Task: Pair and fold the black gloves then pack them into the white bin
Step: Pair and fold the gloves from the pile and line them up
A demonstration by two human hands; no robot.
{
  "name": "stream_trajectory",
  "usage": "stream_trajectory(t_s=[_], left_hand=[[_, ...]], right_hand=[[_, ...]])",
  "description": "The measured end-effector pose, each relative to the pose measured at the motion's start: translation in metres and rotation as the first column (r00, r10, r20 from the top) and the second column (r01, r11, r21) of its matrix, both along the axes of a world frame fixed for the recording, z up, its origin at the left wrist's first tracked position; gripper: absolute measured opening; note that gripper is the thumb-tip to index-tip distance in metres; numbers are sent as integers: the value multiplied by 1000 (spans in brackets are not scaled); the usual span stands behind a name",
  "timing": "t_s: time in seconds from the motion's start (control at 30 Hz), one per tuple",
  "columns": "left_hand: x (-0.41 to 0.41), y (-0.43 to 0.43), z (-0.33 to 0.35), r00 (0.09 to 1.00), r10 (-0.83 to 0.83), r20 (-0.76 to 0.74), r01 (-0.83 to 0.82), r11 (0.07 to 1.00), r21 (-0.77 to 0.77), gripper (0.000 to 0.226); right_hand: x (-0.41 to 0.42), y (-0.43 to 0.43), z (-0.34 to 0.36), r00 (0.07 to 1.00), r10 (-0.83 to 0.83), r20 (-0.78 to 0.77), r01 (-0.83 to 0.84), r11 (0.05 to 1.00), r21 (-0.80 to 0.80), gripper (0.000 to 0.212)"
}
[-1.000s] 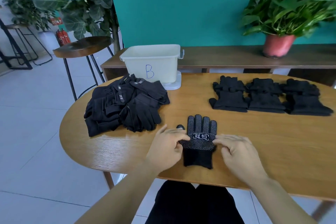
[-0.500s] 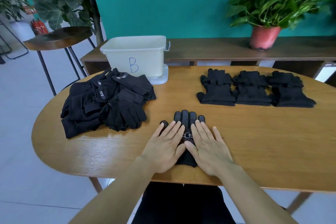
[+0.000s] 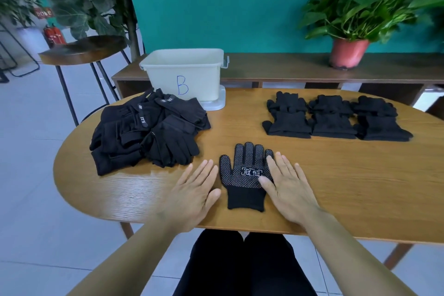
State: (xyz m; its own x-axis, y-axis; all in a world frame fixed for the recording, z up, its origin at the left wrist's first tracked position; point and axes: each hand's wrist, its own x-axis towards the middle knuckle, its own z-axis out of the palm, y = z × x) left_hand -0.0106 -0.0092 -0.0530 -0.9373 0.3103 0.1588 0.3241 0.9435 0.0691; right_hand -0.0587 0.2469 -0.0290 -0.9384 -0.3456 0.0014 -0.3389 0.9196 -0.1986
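**Left hand** [image 3: 194, 190]: flat on the table [image 3: 336, 175], fingers straight and together, holding nothing. It lies at 9 o'clock of the dotted glove, thumb just beside the glove's edge; contact there cannot be told.

**Right hand** [image 3: 286, 185]: flat, fingers straight, holding nothing. It lies at 3 o'clock of the glove, with thumb and forefinger resting on the glove's near-side edge.

**Dotted glove** [image 3: 245, 178]: black knit, white grip dots, printed label. It is spread flat between the hands, fingers toward 12, cuff toward 6. Whether a mate lies beneath cannot be told. Judged light, limp and shapeless when lifted; the dots likely cling to the wood, so it should lift rather than slide. Best hold: pinch the cuff, or the fingertips for a fold toward the cuff.

**Glove pile** [image 3: 149, 132]: at 10 o'clock, loose and tangled, some with tags. Likely to snag on one another when pulled.

**Folded pairs** [image 3: 287, 118], [image 3: 332, 118], [image 3: 382, 119]: three in a row at 1 to 2 o'clock. Soft; take from both sides so the folds hold.

**White bin** [image 3: 185, 74]: at 11 o'clock, marked B, behind the pile.
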Motion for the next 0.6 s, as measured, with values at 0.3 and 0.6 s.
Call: stream_trajectory(t_s=[0.3, 0.6], left_hand=[[10, -27, 18, 996, 10, -90, -10, 1000, 3, 68], [8, -83, 38, 901, 149, -407, -110, 987, 119, 40]], right_hand=[[13, -55, 28, 971, 186, -151, -191, 981, -20, 94], [-10, -124, 29, 793, 282, -540, -364, 930, -50, 31]])
